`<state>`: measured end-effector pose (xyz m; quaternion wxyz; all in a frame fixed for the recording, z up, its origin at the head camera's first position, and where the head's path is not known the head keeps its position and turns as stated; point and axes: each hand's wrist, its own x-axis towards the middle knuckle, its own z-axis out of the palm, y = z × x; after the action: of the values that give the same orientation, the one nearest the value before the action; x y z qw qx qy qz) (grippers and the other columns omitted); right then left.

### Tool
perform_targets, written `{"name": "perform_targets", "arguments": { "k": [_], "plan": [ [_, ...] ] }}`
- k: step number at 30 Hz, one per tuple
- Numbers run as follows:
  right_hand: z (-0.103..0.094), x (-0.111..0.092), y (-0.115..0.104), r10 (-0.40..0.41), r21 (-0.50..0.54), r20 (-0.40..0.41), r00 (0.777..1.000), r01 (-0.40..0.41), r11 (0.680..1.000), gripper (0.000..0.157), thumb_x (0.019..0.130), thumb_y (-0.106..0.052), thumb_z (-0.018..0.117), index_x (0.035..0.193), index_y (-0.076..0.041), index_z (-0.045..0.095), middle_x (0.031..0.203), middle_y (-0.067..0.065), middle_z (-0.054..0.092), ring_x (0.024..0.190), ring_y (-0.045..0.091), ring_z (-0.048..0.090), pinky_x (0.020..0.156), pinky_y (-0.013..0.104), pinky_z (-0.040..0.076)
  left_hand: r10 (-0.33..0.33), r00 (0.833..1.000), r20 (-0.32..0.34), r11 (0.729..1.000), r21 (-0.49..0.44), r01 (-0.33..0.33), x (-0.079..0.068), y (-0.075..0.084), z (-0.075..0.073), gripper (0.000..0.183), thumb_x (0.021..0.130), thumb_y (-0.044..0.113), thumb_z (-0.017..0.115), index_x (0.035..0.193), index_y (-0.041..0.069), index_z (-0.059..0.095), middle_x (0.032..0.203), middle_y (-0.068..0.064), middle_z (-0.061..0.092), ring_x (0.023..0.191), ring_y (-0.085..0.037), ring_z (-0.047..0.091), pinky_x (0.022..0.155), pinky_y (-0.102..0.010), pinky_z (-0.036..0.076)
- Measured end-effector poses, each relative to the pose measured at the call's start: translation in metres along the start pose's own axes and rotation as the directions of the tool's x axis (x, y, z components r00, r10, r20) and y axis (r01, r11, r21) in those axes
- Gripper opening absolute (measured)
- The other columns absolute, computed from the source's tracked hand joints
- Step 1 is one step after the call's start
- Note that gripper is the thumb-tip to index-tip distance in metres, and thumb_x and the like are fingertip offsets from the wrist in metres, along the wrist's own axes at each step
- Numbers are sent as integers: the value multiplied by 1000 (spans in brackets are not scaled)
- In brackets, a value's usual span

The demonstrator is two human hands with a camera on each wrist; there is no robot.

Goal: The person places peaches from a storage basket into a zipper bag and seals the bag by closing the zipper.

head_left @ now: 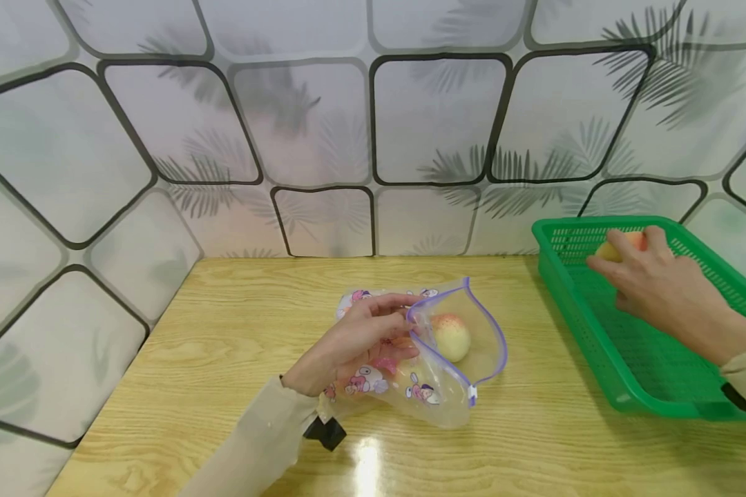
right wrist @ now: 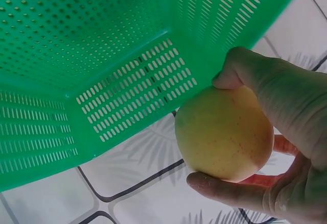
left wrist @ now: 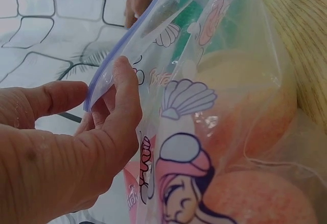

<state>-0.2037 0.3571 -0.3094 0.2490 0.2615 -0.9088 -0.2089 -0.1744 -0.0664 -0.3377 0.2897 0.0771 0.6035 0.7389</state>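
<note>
A clear zip bag (head_left: 423, 393) with a purple zip edge and cartoon prints lies on the wooden table, its mouth spread toward the right. My left hand (head_left: 367, 331) holds the near side of the mouth; in the left wrist view the purple edge runs between its thumb and fingers. One peach (head_left: 452, 337) sits just inside the mouth, and more peaches (left wrist: 250, 106) show through the plastic. My right hand (head_left: 665, 283) grips another peach (right wrist: 225, 134) between thumb and fingers, over the far part of the green basket (head_left: 587, 324).
The basket has slotted walls and stands at the table's right side, near the back wall (head_left: 435, 124). Bare wooden tabletop (head_left: 217, 331) stretches left of the bag. A white slider (head_left: 472, 392) sits at the near end of the zip.
</note>
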Motion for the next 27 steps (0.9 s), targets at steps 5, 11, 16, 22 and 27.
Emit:
{"name": "perform_targets", "arguments": {
  "k": [5,11,16,22,27],
  "plan": [
    [-7,2,-1,-15,17,-65,998,16,1000,67,51,-11,99,110,-11,67,120,27,46,94,59,46,30,42,42,10,1000,4,1000,1,-10,0,-1,1,48,98,2,55,146,5,52,110,-6,58,87,-15,63,75,-24,65],
    [-13,4,-3,-38,18,-133,990,41,999,75,47,-14,100,113,-11,67,124,27,46,95,58,46,32,46,45,16,1000,5,1000,6,-16,0,0,2,47,99,2,55,146,5,53,108,-6,58,85,-15,63,76,-25,65],
    [-18,5,-6,-41,19,-154,987,44,999,76,47,-13,99,115,-11,66,124,27,45,97,59,46,32,47,46,16,1000,6,1000,13,-16,-1,-1,3,46,99,3,56,145,6,54,107,-6,59,84,-15,65,77,-26,65],
    [-26,7,-11,-20,67,-146,989,30,997,71,51,-7,95,116,-12,65,124,26,45,97,60,47,30,45,43,22,1000,14,1000,11,-22,0,-3,3,46,99,2,55,145,5,54,107,-6,60,85,-15,68,78,-27,66],
    [-33,10,-16,-44,122,-207,977,70,990,68,55,-5,86,117,-13,61,121,25,45,95,58,47,28,42,40,19,1000,18,1000,6,-19,-1,-3,4,47,98,1,55,145,5,54,105,-6,60,83,-15,65,78,-26,66]
  ]
}}
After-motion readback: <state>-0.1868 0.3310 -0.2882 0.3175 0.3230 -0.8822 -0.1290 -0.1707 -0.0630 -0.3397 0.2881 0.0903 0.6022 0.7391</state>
